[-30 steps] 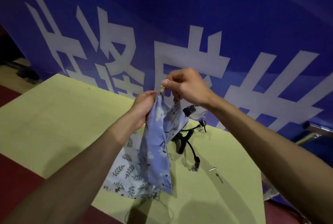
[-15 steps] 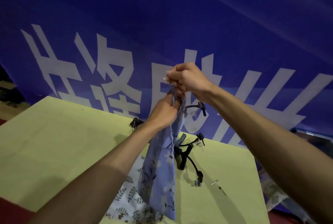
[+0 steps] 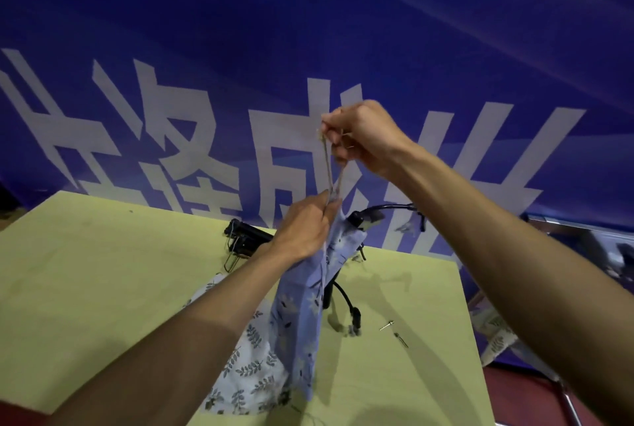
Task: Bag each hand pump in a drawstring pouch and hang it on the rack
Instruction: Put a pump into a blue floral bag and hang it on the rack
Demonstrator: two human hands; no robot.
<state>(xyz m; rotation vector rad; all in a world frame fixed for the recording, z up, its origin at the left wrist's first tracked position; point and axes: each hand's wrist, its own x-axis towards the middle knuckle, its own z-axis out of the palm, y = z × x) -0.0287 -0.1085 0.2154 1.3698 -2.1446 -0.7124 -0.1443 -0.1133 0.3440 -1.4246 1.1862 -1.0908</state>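
A blue floral drawstring pouch (image 3: 303, 309) hangs upright above the yellow-green table (image 3: 103, 288). My left hand (image 3: 305, 226) grips its gathered neck. My right hand (image 3: 363, 136) is above it, pinching the tan drawstring (image 3: 328, 165), which runs taut down to the neck. What is inside the pouch is hidden. Behind the pouch a black hand pump with a hose (image 3: 346, 298) lies on the table, partly covered. Another black pump (image 3: 245, 237) lies at the table's back edge.
A white pouch with a leaf print (image 3: 247, 367) lies flat under my left forearm. Two small metal needles (image 3: 394, 331) lie at the right. A blue banner with white characters (image 3: 206, 117) stands close behind. A metal frame (image 3: 583, 230) shows at the right.
My right hand has risen and drawn the drawstring out above the pouch. My left hand slid onto the neck and bunched it closed. The camera tilted up.
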